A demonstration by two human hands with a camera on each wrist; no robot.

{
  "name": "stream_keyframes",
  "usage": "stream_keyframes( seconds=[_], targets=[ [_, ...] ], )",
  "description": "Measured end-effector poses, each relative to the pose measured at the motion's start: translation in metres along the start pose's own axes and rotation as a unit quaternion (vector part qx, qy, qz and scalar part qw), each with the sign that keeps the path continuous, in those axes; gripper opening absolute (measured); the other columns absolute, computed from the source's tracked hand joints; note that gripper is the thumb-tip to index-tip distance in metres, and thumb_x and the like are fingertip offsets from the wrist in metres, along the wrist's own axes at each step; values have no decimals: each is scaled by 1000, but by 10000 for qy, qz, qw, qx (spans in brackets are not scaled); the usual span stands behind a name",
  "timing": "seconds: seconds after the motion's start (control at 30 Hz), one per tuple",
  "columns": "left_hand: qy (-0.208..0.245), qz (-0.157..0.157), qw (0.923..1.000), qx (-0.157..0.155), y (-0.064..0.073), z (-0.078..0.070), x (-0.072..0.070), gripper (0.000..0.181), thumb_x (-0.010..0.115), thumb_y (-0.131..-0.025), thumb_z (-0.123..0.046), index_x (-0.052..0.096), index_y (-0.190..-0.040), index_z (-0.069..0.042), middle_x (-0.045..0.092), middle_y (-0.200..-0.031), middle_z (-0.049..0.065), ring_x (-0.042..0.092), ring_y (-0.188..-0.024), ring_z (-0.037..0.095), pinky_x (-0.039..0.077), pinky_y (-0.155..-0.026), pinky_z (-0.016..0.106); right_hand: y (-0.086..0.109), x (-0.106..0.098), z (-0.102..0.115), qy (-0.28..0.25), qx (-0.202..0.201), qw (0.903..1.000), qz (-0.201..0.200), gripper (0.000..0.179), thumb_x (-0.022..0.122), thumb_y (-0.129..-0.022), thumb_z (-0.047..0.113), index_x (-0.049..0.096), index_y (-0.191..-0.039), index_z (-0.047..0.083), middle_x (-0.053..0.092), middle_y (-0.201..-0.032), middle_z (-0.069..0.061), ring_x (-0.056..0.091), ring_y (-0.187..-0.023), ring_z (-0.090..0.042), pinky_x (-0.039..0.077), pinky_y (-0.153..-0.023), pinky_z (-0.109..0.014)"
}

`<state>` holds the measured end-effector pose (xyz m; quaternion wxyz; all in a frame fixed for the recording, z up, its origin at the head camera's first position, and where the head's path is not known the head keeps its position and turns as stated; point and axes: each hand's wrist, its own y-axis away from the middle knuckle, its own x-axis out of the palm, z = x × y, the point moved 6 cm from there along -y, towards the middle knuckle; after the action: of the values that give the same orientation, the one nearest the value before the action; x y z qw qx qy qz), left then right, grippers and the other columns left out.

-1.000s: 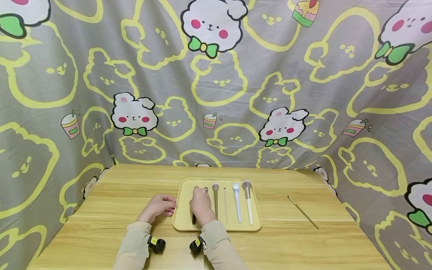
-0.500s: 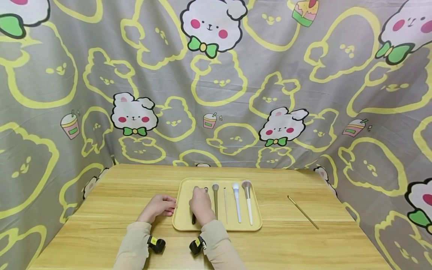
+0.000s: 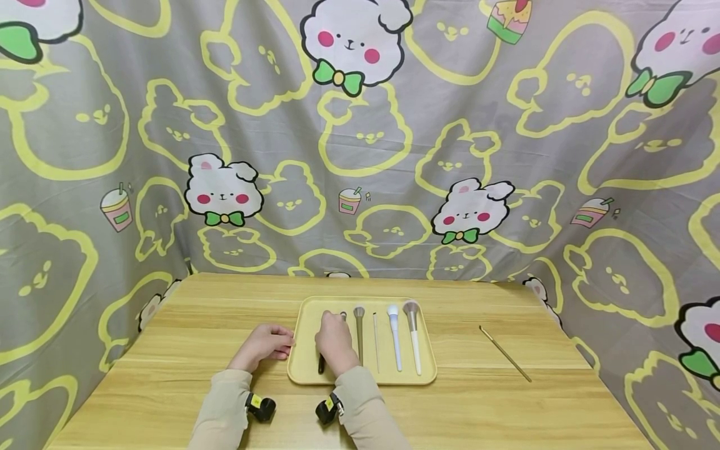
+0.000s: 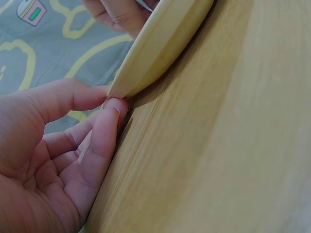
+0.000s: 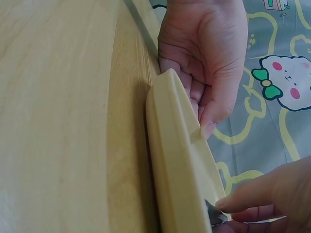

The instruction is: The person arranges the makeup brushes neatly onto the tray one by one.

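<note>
A pale yellow tray (image 3: 306,334) lies on the table. At its left side my left hand (image 3: 264,345) pinches the rim, thumb over the edge and fingers beneath it in the left wrist view. Over the tray's left part, my right hand (image 3: 335,344) grips a black-handled makeup brush (image 3: 322,365) between thumb and fingers. The hand covers most of that brush; a dark tip shows past the knuckles. To the right lie a brown-handled brush (image 3: 360,334), a thin brush (image 3: 377,347), a pale blue brush (image 3: 395,340) and a white-handled brush (image 3: 415,340), roughly parallel.
A slim gold-coloured brush (image 3: 505,354) lies slanted on the wooden table (image 3: 467,412), right of the tray. Patterned grey fabric (image 3: 388,187) hangs behind the table and along both sides. A small black camera (image 3: 261,409) sits on the left wrist.
The end of the black handle has shifted very slightly left. Both hands, the tray and the other brushes stay where they were.
</note>
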<state>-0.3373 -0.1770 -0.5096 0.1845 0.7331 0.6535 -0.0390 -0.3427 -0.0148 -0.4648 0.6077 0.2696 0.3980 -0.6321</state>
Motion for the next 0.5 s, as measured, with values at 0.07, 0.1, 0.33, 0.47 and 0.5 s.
stream_keyframes(
  seconds=[0.07, 0.1, 0.33, 0.47, 0.5],
  targets=[
    [10, 4, 10000, 7, 1, 0, 0, 27, 68, -85, -6, 64, -106, 11, 67, -74, 5, 63, -63, 10, 57, -58, 22, 0, 0, 0, -20, 30, 10000, 25, 9, 68, -82, -1, 63, -89, -1, 67, -80, -18, 63, -65, -25, 49, -50, -32],
    [15, -7, 10000, 4, 1, -1, 0, 27, 68, -85, -6, 64, -106, 11, 67, -74, 5, 63, -63, 10, 57, -57, 22, 0, 0, 0, -22, 48, 10000, 35, 9, 68, -82, -1, 64, -89, -1, 67, -80, -18, 63, -65, -25, 49, -50, -32],
    [4, -78, 10000, -37, -1, 1, -1, 25, 67, -85, -5, 65, -105, 10, 67, -73, 5, 63, -63, 10, 56, -57, 21, 0, 0, -1, 16, 138, 9999, 41, 11, 69, -81, 1, 64, -90, -1, 66, -81, -18, 64, -68, -28, 51, -52, -34],
    [-5, -120, 9999, -34, -1, 2, -1, 23, 66, -85, -4, 65, -104, 10, 67, -73, 5, 63, -63, 10, 56, -58, 22, 0, -1, -1, -17, 136, 9999, 31, 11, 70, -80, 0, 64, -90, -1, 67, -80, -18, 64, -68, -28, 51, -52, -34],
    [1, -125, 9999, -31, -1, 2, -1, 23, 66, -85, -4, 65, -104, 10, 67, -74, 5, 63, -63, 10, 56, -58, 22, 0, -2, -1, -22, 112, 9999, 12, 11, 70, -80, 0, 63, -90, -2, 66, -80, -18, 64, -67, -27, 51, -52, -34]
  ],
)
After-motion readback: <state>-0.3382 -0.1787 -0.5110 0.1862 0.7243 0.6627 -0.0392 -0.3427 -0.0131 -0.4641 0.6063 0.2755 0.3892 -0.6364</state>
